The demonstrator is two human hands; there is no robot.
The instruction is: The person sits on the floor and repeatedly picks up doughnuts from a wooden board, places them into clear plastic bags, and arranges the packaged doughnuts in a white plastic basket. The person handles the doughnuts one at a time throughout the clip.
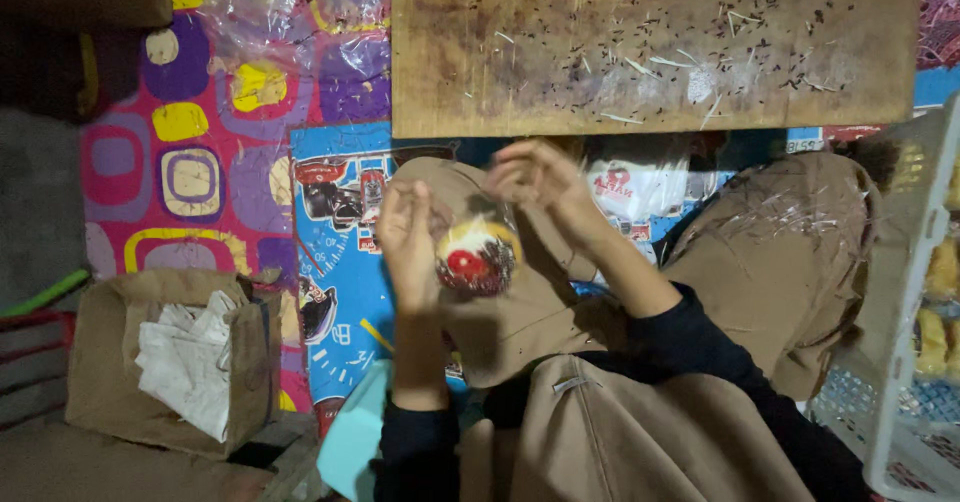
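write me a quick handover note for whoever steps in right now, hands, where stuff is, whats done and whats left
Left hand: holds a small clear-wrapped packet, yellow and red inside, over the lap.
Right hand: fingers at the packet's top, apparently working the wrap; blurred.
Around: wooden board ahead, littered with scraps; white basket of yellow pieces at right; cardboard box with crumpled paper at left.
Done: packet looks filled.
Left: its top does not look closed yet, though hard to tell.

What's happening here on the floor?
A person sits on a patterned mat with both hands raised over their lap. The left hand holds a small clear packet with a red and yellow label, while the right hand works at its top. A worn wooden board lies ahead, a white basket on the right.
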